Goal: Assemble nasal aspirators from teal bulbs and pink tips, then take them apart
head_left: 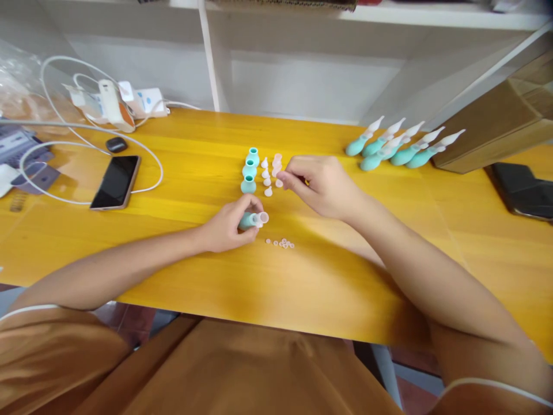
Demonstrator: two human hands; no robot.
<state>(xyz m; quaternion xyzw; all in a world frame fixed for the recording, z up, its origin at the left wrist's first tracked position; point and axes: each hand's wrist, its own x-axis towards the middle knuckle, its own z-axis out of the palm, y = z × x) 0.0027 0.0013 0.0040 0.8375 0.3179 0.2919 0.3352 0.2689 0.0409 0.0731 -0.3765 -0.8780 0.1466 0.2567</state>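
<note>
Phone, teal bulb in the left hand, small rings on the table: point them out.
phone (115, 181), head view, middle of the dark screen
teal bulb (247, 221), head view, teal body showing between the left hand's fingers
small rings (283, 244), head view, middle of the loose cluster

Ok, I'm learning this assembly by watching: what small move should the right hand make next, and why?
Probably lift one clear tip and carry it to the teal bulb. The right hand has its fingertips at the tips beside the three loose bulbs, while the left hand holds a bulb on its side with a clear collar at its open end. The finished pieces all carry such tips.
</note>
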